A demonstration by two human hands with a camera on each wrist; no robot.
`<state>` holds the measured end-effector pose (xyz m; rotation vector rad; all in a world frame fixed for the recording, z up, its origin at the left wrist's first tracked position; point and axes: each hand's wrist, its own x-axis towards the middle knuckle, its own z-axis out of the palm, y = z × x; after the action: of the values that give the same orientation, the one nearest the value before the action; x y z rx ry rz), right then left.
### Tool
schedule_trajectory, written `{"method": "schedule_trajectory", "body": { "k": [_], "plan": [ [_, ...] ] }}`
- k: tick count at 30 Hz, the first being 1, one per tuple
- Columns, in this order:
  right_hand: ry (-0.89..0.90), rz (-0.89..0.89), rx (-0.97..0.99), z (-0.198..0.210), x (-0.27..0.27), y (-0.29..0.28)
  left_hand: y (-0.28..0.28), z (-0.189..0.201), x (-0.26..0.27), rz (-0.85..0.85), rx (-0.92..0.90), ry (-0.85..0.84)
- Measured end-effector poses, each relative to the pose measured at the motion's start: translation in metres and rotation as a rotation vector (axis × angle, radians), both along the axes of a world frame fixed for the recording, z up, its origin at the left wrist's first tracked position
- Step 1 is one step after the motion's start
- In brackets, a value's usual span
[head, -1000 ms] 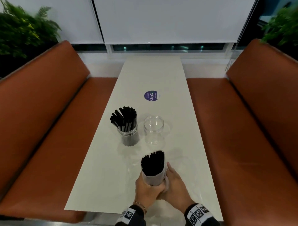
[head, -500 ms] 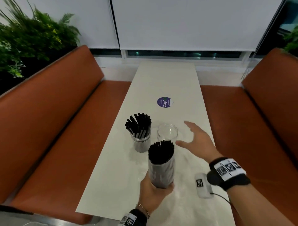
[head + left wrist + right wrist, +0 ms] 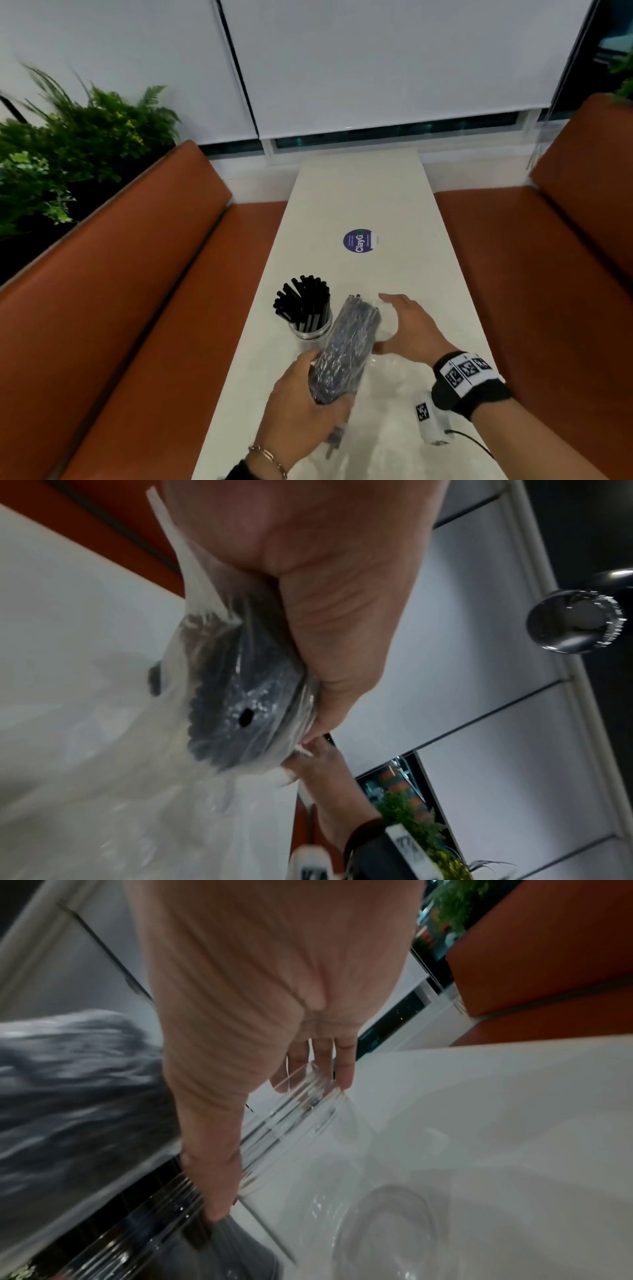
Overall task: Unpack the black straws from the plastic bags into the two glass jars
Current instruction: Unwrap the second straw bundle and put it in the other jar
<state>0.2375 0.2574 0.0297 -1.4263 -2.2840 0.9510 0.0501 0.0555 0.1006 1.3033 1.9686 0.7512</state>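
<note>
My left hand (image 3: 308,404) grips the lower end of a clear plastic bag of black straws (image 3: 342,349), tilted forward with its open top over the empty glass jar (image 3: 385,325). In the left wrist view the bag's bottom (image 3: 236,710) bulges out of that hand (image 3: 325,588). My right hand (image 3: 407,329) cups the empty jar (image 3: 342,1191), thumb on the near side and fingers (image 3: 344,1069) behind the rim. The bag hides most of that jar in the head view. To its left stands the second jar (image 3: 310,332), full of black straws (image 3: 303,301).
The white table (image 3: 359,192) runs away from me between two orange benches (image 3: 137,308) (image 3: 548,308). A purple round sticker (image 3: 360,241) lies beyond the jars. A small white tagged device (image 3: 431,421) with a cable sits near my right wrist. Plants (image 3: 68,154) stand behind the left bench.
The left hand has tipped the bag from upright forward over the empty jar. The right hand left the bag, reached out and came in around the jar.
</note>
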Motion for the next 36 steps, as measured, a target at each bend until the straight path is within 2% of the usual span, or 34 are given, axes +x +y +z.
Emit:
{"method": "schedule_trajectory", "body": {
  "k": [6,10,13,16,20,23,26,29,32,34,36],
  "plan": [
    [0.076,0.018,0.022,0.000,0.023,-0.009,0.051,0.055,0.004,-0.201,-0.133,0.280],
    [0.200,0.032,0.043,-0.004,0.023,-0.006,0.094,0.094,0.009,-0.360,-0.334,0.426],
    [0.224,0.043,0.050,-0.005,0.019,-0.006,0.123,0.110,0.015,-0.392,-0.408,0.469],
    [0.140,0.076,0.093,-0.008,0.015,-0.008,0.143,0.117,0.020,-0.399,-0.450,0.484],
    [0.092,0.062,0.051,-0.014,0.008,-0.010,0.164,0.121,0.023,-0.391,-0.460,0.449],
    [0.101,0.014,-0.020,-0.016,0.003,-0.013,0.171,0.122,0.025,-0.340,-0.426,0.393],
    [0.219,-0.065,-0.116,-0.021,0.001,-0.017,0.169,0.128,0.028,-0.257,-0.366,0.297],
    [0.292,-0.152,-0.148,-0.023,-0.001,-0.020,0.160,0.134,0.026,-0.162,-0.293,0.074],
    [0.316,-0.204,-0.151,-0.021,-0.003,-0.019,0.149,0.126,0.024,-0.069,-0.095,-0.124],
    [0.318,-0.223,-0.169,-0.019,-0.003,-0.019,0.140,0.114,0.031,-0.043,0.045,-0.080],
    [0.294,-0.211,-0.174,-0.017,-0.006,-0.022,0.136,0.098,0.038,-0.071,0.166,0.116]
  ]
}}
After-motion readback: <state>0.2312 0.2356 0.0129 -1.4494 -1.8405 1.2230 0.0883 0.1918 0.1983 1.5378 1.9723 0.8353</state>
